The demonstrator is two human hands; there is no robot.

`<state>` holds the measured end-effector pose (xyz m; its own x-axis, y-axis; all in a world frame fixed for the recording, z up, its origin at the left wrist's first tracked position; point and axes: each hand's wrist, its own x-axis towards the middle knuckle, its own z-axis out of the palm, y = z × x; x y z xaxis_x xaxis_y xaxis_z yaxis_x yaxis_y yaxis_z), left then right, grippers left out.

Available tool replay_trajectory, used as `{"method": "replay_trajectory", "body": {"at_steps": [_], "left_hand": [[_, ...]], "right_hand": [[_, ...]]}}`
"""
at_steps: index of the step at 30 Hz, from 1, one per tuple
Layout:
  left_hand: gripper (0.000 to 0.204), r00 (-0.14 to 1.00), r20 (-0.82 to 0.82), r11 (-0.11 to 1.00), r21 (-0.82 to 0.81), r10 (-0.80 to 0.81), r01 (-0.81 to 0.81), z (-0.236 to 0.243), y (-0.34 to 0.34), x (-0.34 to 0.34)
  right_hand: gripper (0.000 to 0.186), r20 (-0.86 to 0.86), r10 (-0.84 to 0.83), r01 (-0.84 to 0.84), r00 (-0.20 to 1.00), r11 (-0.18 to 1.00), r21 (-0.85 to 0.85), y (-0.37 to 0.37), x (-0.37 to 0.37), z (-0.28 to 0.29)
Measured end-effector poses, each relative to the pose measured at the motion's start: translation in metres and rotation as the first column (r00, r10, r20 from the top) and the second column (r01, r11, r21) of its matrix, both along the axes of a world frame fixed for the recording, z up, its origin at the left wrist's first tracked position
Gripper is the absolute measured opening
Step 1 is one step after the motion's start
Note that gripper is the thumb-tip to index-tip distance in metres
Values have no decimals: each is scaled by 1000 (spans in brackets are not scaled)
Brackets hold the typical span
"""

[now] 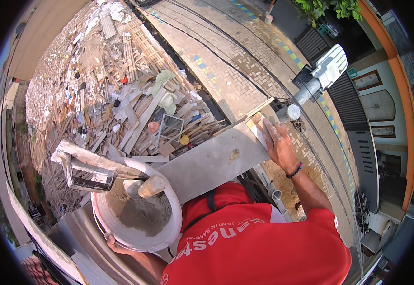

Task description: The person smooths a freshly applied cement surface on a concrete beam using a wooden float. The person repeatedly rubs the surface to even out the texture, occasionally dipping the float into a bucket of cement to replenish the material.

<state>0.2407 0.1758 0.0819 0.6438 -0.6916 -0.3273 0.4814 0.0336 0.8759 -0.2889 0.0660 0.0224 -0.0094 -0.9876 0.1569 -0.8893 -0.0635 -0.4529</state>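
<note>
My left hand [117, 245] holds the lower side of a white bucket [174, 221], its fingers partly hidden beneath it. Wet grey mortar [146, 216] fills part of the bucket. Across the rim rests a mortar-smeared float [90, 178] with a frame-like handle, and rounded wooden tool handles [152, 186] stick up beside it. To the right, my right hand [280, 145] grips a small wooden board [258, 129], pressing it at the far end of a smooth grey cement ledge [207, 159]. The ledge has one brownish patch on its surface.
Far below on the left lies a heap of planks and rubble [140, 114]. A street lamp [330, 66] on a pole stands close beyond my right hand, with dark cables [245, 78] running past. A paved street [245, 42] and a house with an orange edge [399, 95] lie right.
</note>
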Motion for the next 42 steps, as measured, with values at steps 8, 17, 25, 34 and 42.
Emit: {"method": "replay_trajectory", "body": {"at_steps": [8, 17, 25, 34, 42], "left_hand": [[68, 998, 61, 999, -35, -22, 24, -6, 7, 3], [76, 986, -110, 976, -193, -127, 105, 0, 4, -14], [60, 979, -205, 969, -240, 17, -67, 2, -16, -22], [57, 977, -203, 962, -246, 66, -116, -2, -18, -32], [55, 967, -231, 958, -234, 109, -164, 4, -21, -36]], "right_hand": [[48, 57, -183, 180, 981, 982, 65, 23, -6, 12], [49, 272, 33, -91, 962, 974, 205, 30, 33, 58], [69, 857, 155, -351, 492, 936, 32, 1, 82, 171], [39, 728, 558, -917, 398, 231, 325, -43, 265, 179], [35, 601, 626, -860, 496, 255, 443, -43, 305, 142]]}}
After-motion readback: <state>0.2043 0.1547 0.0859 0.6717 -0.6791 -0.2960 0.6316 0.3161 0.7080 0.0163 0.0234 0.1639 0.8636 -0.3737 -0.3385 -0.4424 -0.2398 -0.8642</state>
